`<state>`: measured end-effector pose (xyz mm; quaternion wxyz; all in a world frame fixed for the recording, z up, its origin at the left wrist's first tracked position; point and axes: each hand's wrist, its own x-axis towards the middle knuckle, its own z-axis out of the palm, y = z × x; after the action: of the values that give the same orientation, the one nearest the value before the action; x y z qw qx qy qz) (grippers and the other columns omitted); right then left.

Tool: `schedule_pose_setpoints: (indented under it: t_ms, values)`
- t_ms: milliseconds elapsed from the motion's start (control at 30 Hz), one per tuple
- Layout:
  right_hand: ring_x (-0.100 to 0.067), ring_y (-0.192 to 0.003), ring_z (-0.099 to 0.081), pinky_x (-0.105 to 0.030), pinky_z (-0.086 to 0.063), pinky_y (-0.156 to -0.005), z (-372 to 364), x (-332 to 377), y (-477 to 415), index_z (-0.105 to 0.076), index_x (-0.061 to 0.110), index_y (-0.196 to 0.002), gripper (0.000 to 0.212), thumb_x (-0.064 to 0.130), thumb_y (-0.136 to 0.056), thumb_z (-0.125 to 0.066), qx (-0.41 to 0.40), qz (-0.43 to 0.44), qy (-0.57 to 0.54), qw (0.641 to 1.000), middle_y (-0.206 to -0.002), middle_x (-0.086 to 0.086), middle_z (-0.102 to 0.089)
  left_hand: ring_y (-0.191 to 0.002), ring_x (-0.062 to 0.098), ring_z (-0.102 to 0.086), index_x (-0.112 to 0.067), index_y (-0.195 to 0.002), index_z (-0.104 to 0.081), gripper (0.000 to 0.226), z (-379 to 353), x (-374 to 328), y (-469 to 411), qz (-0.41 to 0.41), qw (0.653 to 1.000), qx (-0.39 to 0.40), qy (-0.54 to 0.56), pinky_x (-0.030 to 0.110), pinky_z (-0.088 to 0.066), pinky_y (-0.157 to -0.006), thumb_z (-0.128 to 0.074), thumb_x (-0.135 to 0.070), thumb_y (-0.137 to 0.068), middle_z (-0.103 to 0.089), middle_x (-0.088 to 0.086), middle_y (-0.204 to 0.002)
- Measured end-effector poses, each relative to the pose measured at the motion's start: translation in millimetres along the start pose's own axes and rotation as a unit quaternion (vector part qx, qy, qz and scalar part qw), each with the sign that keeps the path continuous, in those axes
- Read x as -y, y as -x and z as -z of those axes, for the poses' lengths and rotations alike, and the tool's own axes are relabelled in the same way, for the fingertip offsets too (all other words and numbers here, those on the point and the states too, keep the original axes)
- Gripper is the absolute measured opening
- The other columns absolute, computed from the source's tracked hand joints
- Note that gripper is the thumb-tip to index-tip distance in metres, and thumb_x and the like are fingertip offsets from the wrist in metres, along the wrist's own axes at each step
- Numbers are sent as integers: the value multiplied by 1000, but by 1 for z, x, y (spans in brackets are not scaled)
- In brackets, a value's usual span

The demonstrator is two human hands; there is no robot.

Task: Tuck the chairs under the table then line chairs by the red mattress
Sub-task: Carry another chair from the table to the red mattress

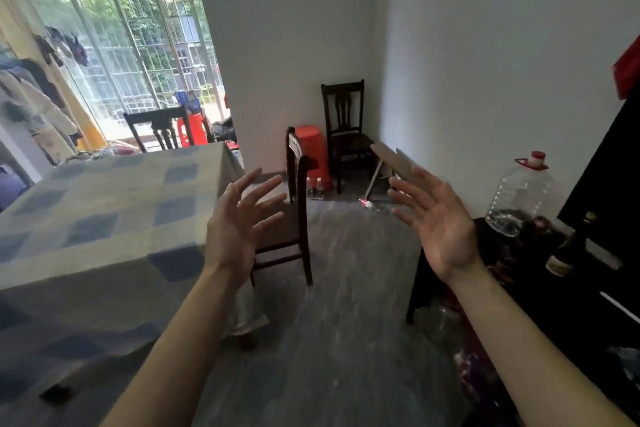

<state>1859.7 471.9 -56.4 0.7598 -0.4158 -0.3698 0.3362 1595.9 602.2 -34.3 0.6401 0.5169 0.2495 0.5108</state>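
A table (104, 218) under a blue-checked cloth fills the left. A dark wooden chair (298, 191) stands at its right side, seat partly under the cloth. A second dark chair (343, 128) stands in the far corner against the wall, and a third chair (157, 126) shows its back behind the table's far edge. My left hand (239, 222) is raised in front of the near chair, fingers spread, holding nothing. My right hand (436, 222) is raised palm up, fingers spread, empty. No red mattress is in view.
A red plastic stool (311, 152) stands between the two right chairs, with small bottles (317, 189) at its foot. A large clear plastic jug (519, 198) sits on a dark low table (450, 274) at the right. A broom leans in the corner. Grey floor lies open ahead.
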Motion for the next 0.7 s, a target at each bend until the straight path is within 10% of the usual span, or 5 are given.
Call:
schedule_pose_setpoints:
  t_ms: [700]
  values:
    - [-29, -131, -59, -51, -42, -110, 40, -161, -558, -51, 19, -146, 55, 49, -105, -29, 42, -55, 76, 995, -139, -11, -65, -113, 32, -72, -18, -133, -66, 39, -34, 185, -550, 26, 996, -70, 38, 42, -57, -85, -43, -34, -105, -74, 10, -125]
